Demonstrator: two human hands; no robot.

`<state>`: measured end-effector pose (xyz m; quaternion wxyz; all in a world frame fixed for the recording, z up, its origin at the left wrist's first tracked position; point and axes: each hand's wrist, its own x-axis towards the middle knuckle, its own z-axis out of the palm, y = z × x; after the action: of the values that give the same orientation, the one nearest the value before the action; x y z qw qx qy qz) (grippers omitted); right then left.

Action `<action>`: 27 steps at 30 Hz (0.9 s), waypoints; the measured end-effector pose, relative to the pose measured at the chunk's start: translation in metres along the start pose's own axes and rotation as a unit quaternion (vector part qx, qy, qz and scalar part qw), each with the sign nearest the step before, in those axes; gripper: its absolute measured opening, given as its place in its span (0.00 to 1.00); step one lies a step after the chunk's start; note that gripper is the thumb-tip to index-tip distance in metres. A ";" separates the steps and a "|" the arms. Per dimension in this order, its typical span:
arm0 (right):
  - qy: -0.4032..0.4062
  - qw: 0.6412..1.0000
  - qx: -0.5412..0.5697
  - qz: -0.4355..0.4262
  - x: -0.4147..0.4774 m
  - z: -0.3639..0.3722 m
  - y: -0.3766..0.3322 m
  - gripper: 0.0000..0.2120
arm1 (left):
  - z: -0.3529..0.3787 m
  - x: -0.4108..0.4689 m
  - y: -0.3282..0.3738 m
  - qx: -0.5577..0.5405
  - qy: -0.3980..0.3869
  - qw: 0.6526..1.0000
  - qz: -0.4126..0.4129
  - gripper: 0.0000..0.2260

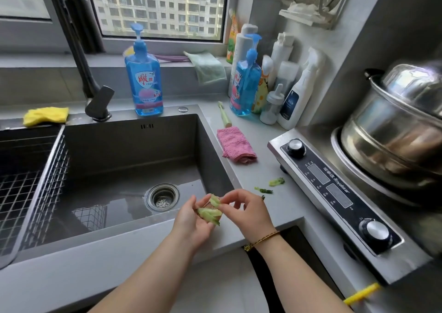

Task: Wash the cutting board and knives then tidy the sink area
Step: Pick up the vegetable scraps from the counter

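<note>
Two hands meet above the sink's (134,150) front-right corner: left hand (191,221) cups green scraps (210,213) in curled fingers, right hand (246,212) pinches the top piece, one drain strainer (162,196) in the wet basin, at least two loose scraps (276,181) on the counter (260,169), two blue soap bottles (144,83) behind.

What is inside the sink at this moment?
A wire basket on the left, a drain strainer and a wet floor. The sink floor under the basket and behind the near wall is hidden.
</note>
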<state>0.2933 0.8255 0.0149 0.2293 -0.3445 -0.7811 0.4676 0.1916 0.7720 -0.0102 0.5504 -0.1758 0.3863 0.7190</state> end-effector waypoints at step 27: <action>0.002 0.900 -0.431 0.066 0.058 -0.061 0.077 0.12 | 0.012 0.015 0.000 -0.010 -0.014 1.000 0.002 0.18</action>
<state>0.3220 0.9289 -0.0236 0.0282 -0.4613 -0.8813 0.0989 0.1884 0.7906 -0.0120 0.5526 -0.1703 0.3719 0.7262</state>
